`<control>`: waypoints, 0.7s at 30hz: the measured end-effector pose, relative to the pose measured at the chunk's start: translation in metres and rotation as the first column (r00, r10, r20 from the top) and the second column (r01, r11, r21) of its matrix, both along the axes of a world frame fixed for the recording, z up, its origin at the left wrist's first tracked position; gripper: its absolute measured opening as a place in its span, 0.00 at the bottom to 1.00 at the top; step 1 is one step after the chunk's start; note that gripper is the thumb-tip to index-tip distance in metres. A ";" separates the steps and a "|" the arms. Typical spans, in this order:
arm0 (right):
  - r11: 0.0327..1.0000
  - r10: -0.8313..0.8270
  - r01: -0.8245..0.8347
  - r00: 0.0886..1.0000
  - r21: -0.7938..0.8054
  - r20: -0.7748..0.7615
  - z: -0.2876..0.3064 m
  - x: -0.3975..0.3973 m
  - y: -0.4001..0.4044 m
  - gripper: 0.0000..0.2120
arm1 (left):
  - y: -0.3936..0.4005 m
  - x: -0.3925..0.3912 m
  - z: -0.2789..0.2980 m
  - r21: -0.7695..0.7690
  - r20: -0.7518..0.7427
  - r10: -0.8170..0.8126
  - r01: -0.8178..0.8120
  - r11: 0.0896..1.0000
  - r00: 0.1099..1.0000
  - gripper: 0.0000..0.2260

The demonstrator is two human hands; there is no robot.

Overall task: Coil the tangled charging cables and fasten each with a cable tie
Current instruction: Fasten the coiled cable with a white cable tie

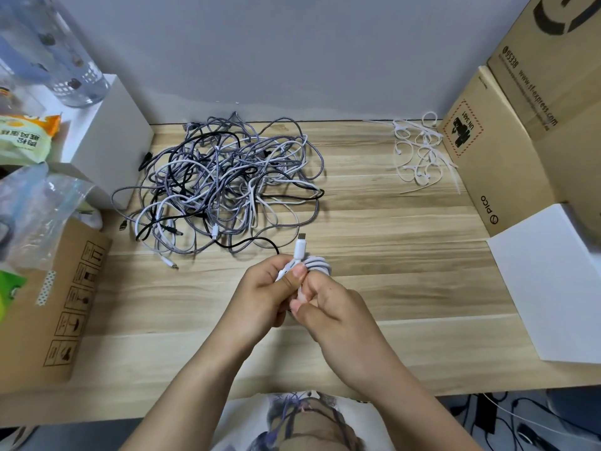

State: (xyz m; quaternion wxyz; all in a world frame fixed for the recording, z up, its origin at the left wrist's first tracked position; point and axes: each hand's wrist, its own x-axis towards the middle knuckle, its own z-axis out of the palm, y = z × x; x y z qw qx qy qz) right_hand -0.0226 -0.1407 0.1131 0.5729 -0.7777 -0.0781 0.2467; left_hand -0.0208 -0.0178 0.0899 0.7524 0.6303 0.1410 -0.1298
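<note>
Low in the centre of the frame, both hands meet over the wooden counter (406, 255). The left hand (260, 294) and the right hand (328, 304) each keep a clenched grip on a coiled white cable (313, 263), whose plug end sticks up just above the fingers. The tangled pile of cables (224, 187) lies above and to the left, near the wall. A heap of white cable ties (421, 151) sits at the upper right, beside a cardboard box (494, 151).
</note>
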 end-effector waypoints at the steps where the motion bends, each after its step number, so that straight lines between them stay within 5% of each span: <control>1: 1.000 -0.010 0.010 1.000 0.011 0.006 0.001 0.001 -0.001 0.14 | -0.002 0.001 0.002 0.005 0.011 0.012 -0.013 1.000 1.000 0.12; 10: 0.968 -0.039 0.058 0.996 0.245 -0.080 0.007 0.006 -0.017 0.13 | 0.006 0.013 -0.003 0.201 0.172 0.089 -0.124 0.972 0.981 0.02; 13: 0.960 -0.057 0.041 0.997 0.276 0.050 0.010 0.009 -0.021 0.14 | 0.006 0.009 -0.009 0.271 0.171 0.049 -0.094 0.958 0.984 0.09; 18: 0.869 0.055 -0.063 0.998 0.491 0.031 0.018 0.011 -0.027 0.14 | 0.004 0.004 -0.005 0.302 0.196 0.009 -0.070 0.951 0.981 0.10; 21: 0.814 -0.027 0.025 1.000 0.581 -0.006 0.020 0.011 -0.024 0.10 | 0.002 0.003 -0.001 0.321 0.203 -0.020 -0.048 0.946 0.979 0.13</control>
